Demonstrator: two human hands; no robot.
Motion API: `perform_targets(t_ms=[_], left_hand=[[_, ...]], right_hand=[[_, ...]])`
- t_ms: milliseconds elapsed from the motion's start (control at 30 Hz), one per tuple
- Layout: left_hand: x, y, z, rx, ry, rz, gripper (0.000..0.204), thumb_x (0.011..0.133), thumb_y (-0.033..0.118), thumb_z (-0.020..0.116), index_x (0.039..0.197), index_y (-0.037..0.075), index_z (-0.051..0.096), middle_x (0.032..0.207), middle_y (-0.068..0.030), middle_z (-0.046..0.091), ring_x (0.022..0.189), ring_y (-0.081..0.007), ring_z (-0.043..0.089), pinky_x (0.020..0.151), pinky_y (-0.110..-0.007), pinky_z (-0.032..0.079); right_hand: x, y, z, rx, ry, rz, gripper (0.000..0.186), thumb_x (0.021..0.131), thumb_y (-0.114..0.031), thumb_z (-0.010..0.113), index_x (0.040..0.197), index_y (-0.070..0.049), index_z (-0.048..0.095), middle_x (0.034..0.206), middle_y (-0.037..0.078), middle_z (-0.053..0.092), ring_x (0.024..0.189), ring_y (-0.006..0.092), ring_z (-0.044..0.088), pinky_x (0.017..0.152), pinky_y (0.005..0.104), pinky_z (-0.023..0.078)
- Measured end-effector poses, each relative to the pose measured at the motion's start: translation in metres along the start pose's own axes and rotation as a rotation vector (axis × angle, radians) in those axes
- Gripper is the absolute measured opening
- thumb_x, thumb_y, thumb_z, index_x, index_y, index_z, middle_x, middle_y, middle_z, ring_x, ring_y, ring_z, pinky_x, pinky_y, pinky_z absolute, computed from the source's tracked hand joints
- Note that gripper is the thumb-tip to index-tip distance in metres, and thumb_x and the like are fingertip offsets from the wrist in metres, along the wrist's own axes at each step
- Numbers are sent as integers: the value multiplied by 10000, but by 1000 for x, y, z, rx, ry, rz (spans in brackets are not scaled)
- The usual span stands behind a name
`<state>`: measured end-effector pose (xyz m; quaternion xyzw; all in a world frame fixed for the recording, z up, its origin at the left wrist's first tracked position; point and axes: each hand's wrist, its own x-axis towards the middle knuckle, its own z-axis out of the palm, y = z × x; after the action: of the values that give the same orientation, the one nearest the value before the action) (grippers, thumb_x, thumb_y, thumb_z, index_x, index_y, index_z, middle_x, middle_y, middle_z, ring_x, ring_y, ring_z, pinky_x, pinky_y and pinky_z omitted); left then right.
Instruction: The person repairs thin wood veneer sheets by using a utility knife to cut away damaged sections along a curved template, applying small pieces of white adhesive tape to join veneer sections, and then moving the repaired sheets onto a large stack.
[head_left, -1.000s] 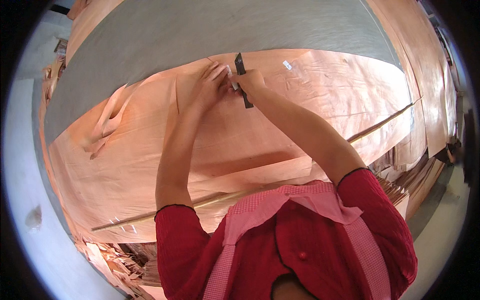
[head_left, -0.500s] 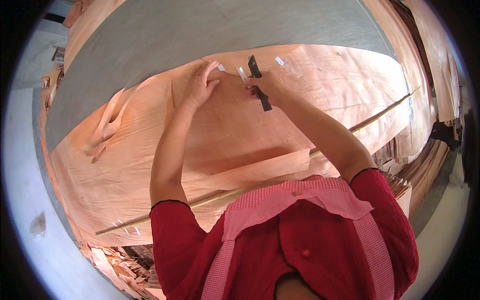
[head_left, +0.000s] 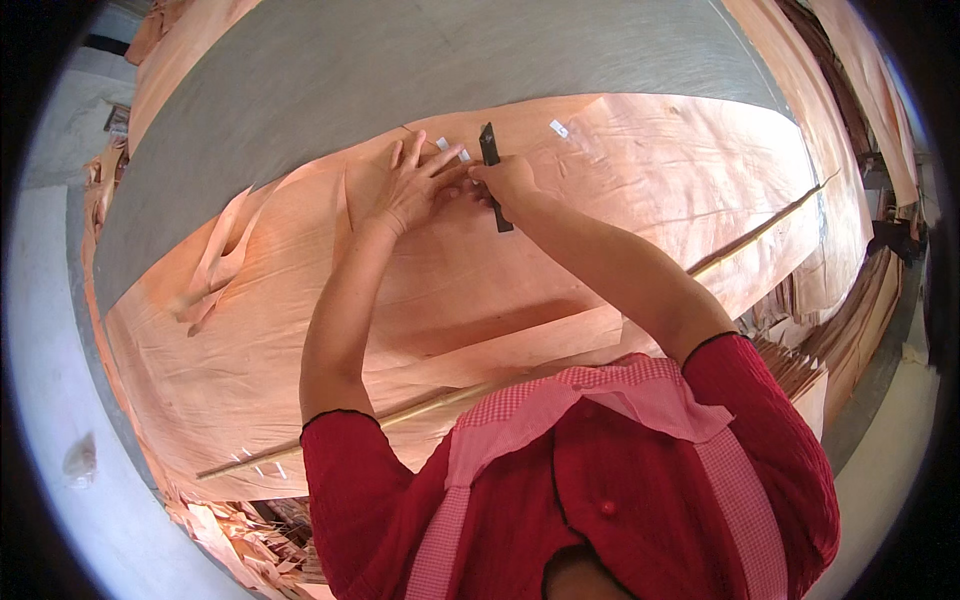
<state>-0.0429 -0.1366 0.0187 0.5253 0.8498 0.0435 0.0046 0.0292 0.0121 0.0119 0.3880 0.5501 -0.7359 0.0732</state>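
Peachy sheet [head_left: 560,260] everywhere, right hand [head_left: 513,184] gripping a dark bar [head_left: 489,146], left hand [head_left: 408,195] splayed, kinda blurry but probably mid-taping, so white bits [head_left: 442,144] need smoothing next.

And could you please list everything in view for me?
Veneer sheet: one large, tan, beneath hands
Panel: one, grey, beyond hands
Tabs: several, white, near hands and lower left
Stick: apparently one, tan, across sheet
Torn strips: some, tan, left side
Scraps: many, tan, lower left
Stacked sheets: several, brown, right
Blade-like tool: one, black, in right hand
Top: one, red, lower middle
Apron: one, pink, lower middle
Left hand and right hand: two, bare, upper middle
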Motion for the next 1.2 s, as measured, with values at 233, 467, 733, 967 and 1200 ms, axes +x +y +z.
perform_targets(t_ms=[233,467,733,967,1200], left_hand=[[-2,-1,-3,-18,-94,-33,407,815,401,490,1217,375,427,1352,112,300,1291,-311,132,1027,-540,146],[-2,-37,19,-506,298,-174,466,773,68,560,1218,89,423,1215,-70,480,1155,-270,398,974,-348,318],[-4,-48,23,-710,384,-210,443,762,41,548,1192,84,449,1159,-73,515,1131,-279,417,947,-366,342],[2,-47,34,-171,368,-114,401,754,133,586,1148,118,507,1175,-49,498,1150,-244,401,937,-357,350],[-5,-28,8,-120,230,-78,329,818,259,553,1120,127,562,1300,-100,387,1211,-263,340,985,-343,302]], right_hand=[[-22,-60,-13,-1371,-188,-165,108,734,-91,607,689,7,613,606,128,601,488,153,578,392,280,417],[-11,-33,-17,-292,-277,-167,144,769,-52,563,866,53,540,670,112,570,548,176,583,429,260,418],[35,-35,69,-18,88,56,147,773,-84,592,724,51,561,607,114,566,461,202,558,374,288,418],[25,-38,46,21,-159,-48,180,785,-152,561,776,27,566,650,123,594,453,193,551,381,272,425],[-107,3,-156,-424,111,-194,225,810,-119,514,1019,-39,543,562,-21,454,405,59,378,356,209,285]])
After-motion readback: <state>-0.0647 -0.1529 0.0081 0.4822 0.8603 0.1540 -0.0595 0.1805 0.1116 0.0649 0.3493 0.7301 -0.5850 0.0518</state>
